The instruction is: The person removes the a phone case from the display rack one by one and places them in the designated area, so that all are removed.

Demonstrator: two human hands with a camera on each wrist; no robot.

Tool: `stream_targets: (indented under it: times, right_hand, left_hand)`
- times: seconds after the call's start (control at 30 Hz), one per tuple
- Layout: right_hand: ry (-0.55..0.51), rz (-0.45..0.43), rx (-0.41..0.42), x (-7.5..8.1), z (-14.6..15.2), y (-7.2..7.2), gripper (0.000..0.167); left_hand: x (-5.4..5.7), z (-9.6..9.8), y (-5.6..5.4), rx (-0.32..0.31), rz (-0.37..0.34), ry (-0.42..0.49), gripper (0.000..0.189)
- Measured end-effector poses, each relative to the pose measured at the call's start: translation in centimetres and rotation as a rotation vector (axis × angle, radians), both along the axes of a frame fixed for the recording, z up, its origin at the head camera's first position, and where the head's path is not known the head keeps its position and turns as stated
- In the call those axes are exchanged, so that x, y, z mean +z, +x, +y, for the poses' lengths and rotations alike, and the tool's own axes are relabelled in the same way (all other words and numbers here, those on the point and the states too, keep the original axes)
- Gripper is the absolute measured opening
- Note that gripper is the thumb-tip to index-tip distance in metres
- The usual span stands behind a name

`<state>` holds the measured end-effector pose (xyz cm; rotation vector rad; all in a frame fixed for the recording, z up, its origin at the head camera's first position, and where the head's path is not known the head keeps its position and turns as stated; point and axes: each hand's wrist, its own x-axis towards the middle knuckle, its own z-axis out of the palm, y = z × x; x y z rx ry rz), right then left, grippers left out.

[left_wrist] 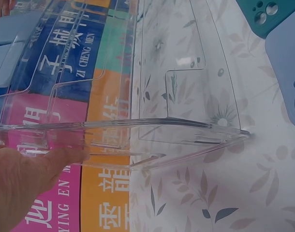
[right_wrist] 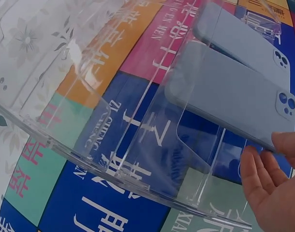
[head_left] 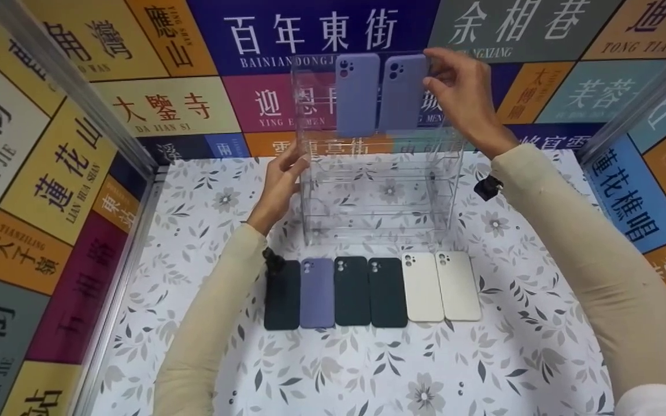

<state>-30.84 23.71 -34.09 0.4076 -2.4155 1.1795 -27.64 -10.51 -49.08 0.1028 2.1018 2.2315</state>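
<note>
A clear acrylic stepped display rack (head_left: 304,199) stands on the table, its side edge held between the thumb and fingers of my left hand (head_left: 282,176). Two lavender phone cases stand side by side in its top tier, camera cutouts upward. My right hand (head_left: 461,86) pinches the upper corner of the right-hand lavender phone case (head_left: 403,98); the other lavender phone case (head_left: 357,95) is just left of it. In the right wrist view, thumb and fingertips meet at the edge of the held phone case (right_wrist: 229,94), whose lower end sits behind the clear front lip.
Before the rack lies a row of phone cases: a black case (head_left: 282,300), a purple case (head_left: 317,294), dark green cases (head_left: 388,294) and cream cases (head_left: 458,289). The floral tabletop (head_left: 425,364) is bounded by a sign-printed back wall (head_left: 165,112) and side walls.
</note>
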Motion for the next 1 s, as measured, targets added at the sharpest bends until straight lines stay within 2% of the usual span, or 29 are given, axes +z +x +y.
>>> stream_targets:
  times: [0.1,0.23,0.33,0.47,0.7,1.0]
  right_hand:
    - [-0.004,0.044,0.003,-0.1,-0.1,0.3,0.035]
    - [-0.009,0.097,0.011,-0.1,0.0,0.7,0.028]
    - [-0.02,0.109,0.016,-0.2,0.2,0.9,0.025]
    - [-0.038,0.101,0.019,-0.2,0.5,1.4,0.023]
    - [-0.059,0.143,-0.004,0.6,1.1,2.3,0.023]
    - [-0.102,0.124,-0.063,2.1,2.0,5.2,0.026]
  left_hand:
    - [0.1,-0.1,0.0,-0.003,0.004,0.019,0.066]
    - [0.2,-0.1,-0.1,0.002,0.013,0.002,0.065]
    - [0.2,0.0,0.0,0.007,0.015,-0.025,0.063]
    - [0.3,0.2,0.1,0.006,0.006,0.0,0.064]
    - [0.1,0.2,0.3,0.012,0.001,-0.004,0.064]
    - [0.0,0.3,0.1,0.001,0.007,0.019,0.066]
